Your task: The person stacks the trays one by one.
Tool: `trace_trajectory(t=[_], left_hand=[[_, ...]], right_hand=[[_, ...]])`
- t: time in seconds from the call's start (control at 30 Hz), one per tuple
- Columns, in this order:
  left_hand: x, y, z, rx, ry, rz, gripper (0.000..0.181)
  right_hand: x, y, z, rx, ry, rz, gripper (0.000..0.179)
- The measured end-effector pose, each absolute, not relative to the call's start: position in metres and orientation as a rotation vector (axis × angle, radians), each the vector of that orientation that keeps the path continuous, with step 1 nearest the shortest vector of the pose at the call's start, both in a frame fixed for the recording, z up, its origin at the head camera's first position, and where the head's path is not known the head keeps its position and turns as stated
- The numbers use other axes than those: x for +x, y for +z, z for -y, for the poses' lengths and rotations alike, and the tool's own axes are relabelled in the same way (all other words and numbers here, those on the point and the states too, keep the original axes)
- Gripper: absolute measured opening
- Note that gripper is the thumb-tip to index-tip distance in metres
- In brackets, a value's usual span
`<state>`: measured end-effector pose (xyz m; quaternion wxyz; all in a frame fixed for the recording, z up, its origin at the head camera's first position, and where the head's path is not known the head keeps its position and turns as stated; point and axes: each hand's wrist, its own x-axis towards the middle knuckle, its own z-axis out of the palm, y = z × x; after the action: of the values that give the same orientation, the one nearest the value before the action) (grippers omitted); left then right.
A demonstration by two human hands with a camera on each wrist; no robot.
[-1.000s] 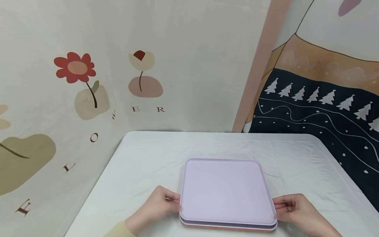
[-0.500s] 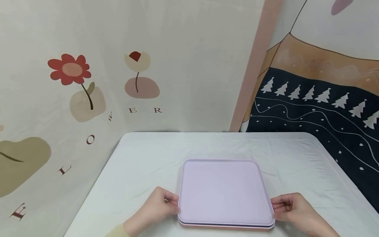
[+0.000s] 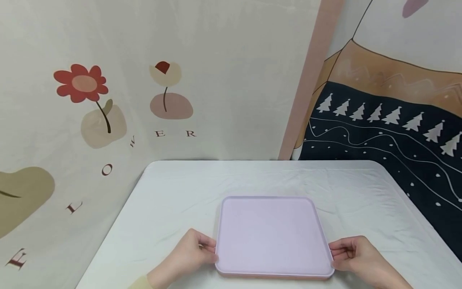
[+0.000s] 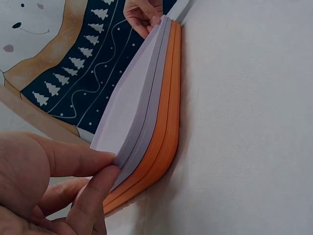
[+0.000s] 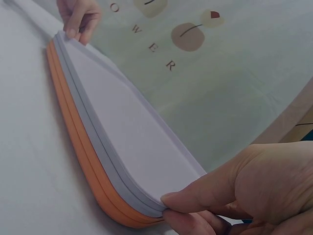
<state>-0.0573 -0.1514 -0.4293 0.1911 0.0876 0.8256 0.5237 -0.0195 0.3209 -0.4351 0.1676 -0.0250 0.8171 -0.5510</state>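
A rounded-corner lavender tray point(image 3: 272, 237) lies face up on top of a stack near the front of the table. In the left wrist view the stack's edges show lavender above orange trays point(image 4: 168, 142), with rims nested closely. My left hand point(image 3: 191, 251) pinches the lavender rim at the left side, thumb and fingers on the edge. At the opposite side, my right hand point(image 3: 355, 255) pinches the rim between thumb and fingers. The right wrist view shows the right thumb point(image 5: 195, 193) on the upper rim and fingertips below it. The lower trays' inner surfaces are hidden.
A white cloth point(image 3: 173, 200) with faint creases covers the table point(image 3: 361, 200). Behind stands a pale wall hanging point(image 3: 234, 80) with printed flowers and letters. A dark printed fabric point(image 3: 361, 132) with white trees hangs at the right.
The top lavender tray has come down, and the gap at its front edge has closed. Both hands keep their pinch on the rim. The head view has shifted slightly.
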Motion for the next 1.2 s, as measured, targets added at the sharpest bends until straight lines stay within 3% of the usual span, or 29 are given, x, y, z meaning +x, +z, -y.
trace_trajectory(t=[0.77, 1.0, 1.2], left_hand=[[-0.055, -0.429, 0.155, 0.275, 1.477, -2.309, 0.031], [-0.072, -0.428, 0.154, 0.396, 1.496, -2.491, 0.05], [-0.083, -0.425, 0.141, 0.67, 1.365, -2.859, 0.067]], right_hand=[[-0.014, -0.434, -0.324, -0.031, -1.537, -2.313, 0.042], [-0.014, -0.434, -0.309, 0.016, -1.422, -2.813, 0.037], [-0.019, -0.432, -0.294, -0.258, -1.292, -3.277, 0.042]])
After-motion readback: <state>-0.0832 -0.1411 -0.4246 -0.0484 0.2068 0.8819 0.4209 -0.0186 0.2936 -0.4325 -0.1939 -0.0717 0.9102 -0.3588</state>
